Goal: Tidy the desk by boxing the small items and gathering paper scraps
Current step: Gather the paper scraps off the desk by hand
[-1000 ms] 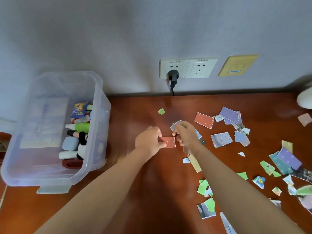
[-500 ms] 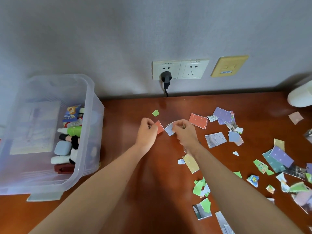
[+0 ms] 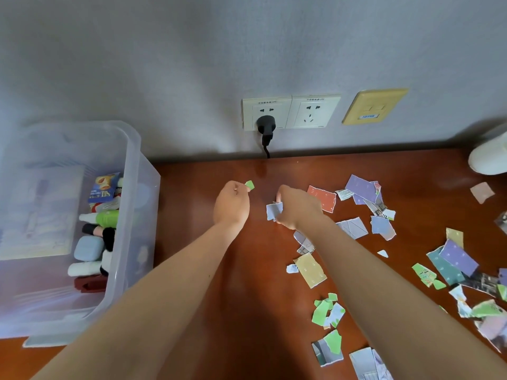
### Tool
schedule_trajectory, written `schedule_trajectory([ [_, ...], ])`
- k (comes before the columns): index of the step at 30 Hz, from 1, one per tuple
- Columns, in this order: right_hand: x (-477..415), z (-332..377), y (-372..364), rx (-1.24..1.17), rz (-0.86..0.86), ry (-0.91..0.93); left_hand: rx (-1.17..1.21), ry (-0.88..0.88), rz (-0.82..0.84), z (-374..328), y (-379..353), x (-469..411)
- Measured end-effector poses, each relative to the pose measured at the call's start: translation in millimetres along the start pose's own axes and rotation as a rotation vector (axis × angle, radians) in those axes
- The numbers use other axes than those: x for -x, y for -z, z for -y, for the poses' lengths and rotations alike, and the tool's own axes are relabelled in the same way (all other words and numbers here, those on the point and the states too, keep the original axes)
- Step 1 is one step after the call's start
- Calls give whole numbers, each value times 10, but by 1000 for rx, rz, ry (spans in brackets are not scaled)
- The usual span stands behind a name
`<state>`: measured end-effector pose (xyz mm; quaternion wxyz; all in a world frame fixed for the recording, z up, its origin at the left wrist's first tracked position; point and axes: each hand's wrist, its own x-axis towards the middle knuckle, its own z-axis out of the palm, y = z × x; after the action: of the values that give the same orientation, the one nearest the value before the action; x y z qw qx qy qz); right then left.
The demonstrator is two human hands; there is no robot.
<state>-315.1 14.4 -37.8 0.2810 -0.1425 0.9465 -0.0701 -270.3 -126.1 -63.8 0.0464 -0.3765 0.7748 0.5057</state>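
Observation:
My left hand (image 3: 231,204) is over the middle of the brown desk (image 3: 247,270), its fingertips pinched on a small green scrap (image 3: 249,185). Just to its right, my right hand (image 3: 297,209) is shut on a small bundle of bluish-grey paper scraps (image 3: 274,211). Many torn scraps lie loose to the right: a red one (image 3: 325,198), a purple one (image 3: 359,186), a yellow one (image 3: 311,268) and green ones (image 3: 326,311). The clear plastic box (image 3: 142,215) stands at the left with small items in it, such as a green bottle (image 3: 105,218) and a blue case (image 3: 87,248).
The desk ends at a grey wall with two sockets, a black plug (image 3: 266,127) in the left one and its cord dropping behind the desk. A yellow wall plate (image 3: 373,106) is beside them. A white rounded object (image 3: 488,157) sits at the far right.
My left hand has left the red scrap it held beside my right hand and moved back to the small green scrap. My right hand still grips the bluish scraps.

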Motion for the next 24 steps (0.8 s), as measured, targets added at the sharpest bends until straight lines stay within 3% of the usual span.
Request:
schedule_trajectory([
  [7, -81, -65, 25, -67, 71, -74, -429, -180, 33, -61, 5, -109],
  [11, -62, -133, -61, -171, 37, -83, -475, -194, 4, -78, -36, -155],
  [24, 57, -116, -128, -181, -31, -121, -524, -163, -63, 34, 23, -76],
])
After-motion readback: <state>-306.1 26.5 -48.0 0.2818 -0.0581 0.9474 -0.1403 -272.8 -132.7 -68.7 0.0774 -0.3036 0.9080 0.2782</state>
